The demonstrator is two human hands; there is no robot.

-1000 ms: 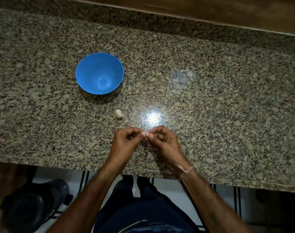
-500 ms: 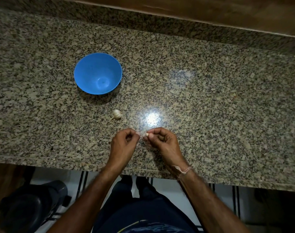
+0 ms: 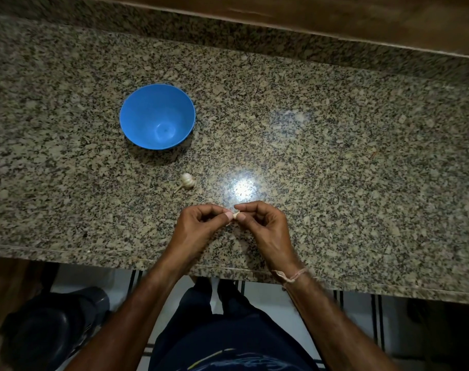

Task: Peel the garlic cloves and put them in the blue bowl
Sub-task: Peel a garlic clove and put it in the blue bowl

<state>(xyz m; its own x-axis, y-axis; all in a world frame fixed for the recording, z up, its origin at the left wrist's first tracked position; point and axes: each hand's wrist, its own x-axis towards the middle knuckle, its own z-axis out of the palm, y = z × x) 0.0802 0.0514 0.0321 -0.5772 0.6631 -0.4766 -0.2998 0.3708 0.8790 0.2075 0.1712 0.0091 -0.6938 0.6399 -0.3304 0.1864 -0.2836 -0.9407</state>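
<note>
Your left hand (image 3: 201, 226) and right hand (image 3: 260, 226) meet just above the near part of the granite counter (image 3: 335, 162), fingers curled, thumb tips almost touching. Between them you pinch a small pale garlic clove (image 3: 235, 216); the right thumb and forefinger hold it, and the left thumb and forefinger press against its left end. So little of the clove shows between the fingertips that you cannot tell for sure which way its long axis runs; the visible bit seems to lie roughly left to right, from one hand to the other.

The garlic bulb (image 3: 187, 181) sits on the counter just beyond your left hand, apart from it. Its long axis runs on a diagonal: the thin stem points toward you and to the left, the rounded body away and to the right.

The blue bowl (image 3: 137, 111) stands upright farther back and slightly left of the bulb, well apart from both hands, mouth up.

A thread band (image 3: 292, 277) circles your right wrist.
</note>
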